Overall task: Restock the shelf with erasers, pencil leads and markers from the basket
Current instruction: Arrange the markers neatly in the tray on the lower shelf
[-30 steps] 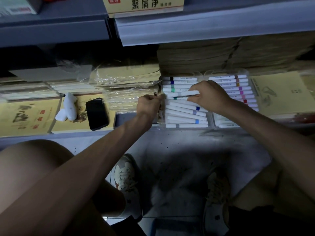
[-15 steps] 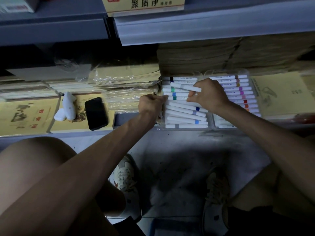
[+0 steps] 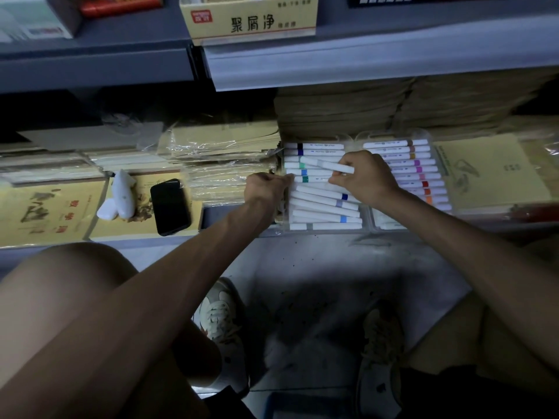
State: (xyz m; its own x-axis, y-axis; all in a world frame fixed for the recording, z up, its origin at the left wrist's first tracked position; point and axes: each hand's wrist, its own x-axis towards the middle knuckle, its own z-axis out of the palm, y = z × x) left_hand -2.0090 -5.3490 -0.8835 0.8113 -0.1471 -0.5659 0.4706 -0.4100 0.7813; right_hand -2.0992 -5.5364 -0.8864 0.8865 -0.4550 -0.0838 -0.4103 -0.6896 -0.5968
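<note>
Well left of the hands, a phone (image 3: 170,206) lies on booklets on the shelf (image 3: 223,217), parked clear of the work.

The left hand (image 3: 266,189) is closed, its fingers curled over the left wall of the clear tray (image 3: 325,231). I judge this grip is there to steady the tray while the other hand works. Between the hands, white markers (image 3: 323,207) fill the tray crosswise. Those at the back lie squared up, while those nearer the person lie askew, so the row wants tidying.

The right hand (image 3: 364,176) pinches one marker (image 3: 326,165) by its right end. The marker is slanted and raised above the back rows, with its free end over the green-banded ones. Holding it by one end keeps the fingers out of the slot it should drop into. Just right of that hand, a second tray (image 3: 399,135) holds neat markers with purple, pink and red bands. The basket cannot be made out for sure.

A second ago the marker lay almost level and nearer the person, and the left fingertips touched its left end. It has since gone up and toward the back of the tray and has tilted, and it is now free of the left hand. The left hand has kept its place at the wall.
</note>
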